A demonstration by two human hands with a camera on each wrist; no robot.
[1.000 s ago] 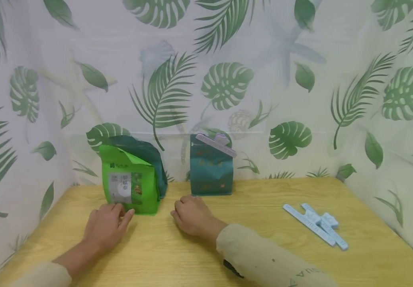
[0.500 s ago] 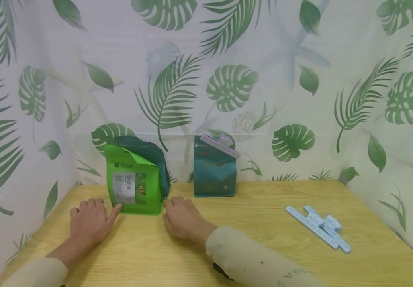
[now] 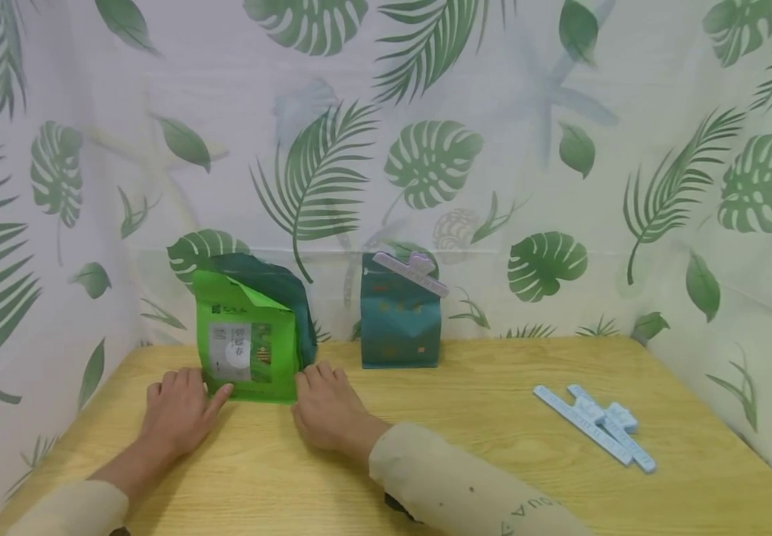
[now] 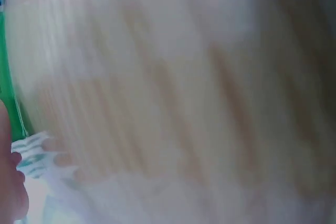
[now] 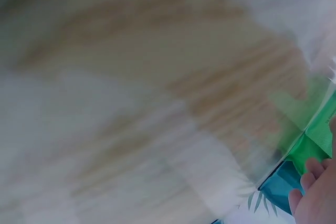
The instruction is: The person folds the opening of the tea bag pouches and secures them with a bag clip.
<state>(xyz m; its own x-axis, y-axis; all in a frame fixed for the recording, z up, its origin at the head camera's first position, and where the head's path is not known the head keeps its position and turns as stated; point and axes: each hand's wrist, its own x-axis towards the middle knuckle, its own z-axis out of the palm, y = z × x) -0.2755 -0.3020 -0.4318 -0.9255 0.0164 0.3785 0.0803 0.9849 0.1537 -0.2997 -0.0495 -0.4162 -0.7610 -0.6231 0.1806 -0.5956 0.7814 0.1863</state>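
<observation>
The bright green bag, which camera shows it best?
The head view: the bright green bag stands whole and sharp on the table, between the left hand and the right hand. The left wrist view catches only a blurred green strip at its edge; the right wrist view shows a blurred green corner by the fingers.

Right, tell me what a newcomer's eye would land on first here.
The bright green bag stands upright at the table's back left, with the left hand and right hand resting flat at either side of its base. Behind it a dark teal bag wears a lilac clip, and pale blue sealing clips lie to the right.
</observation>
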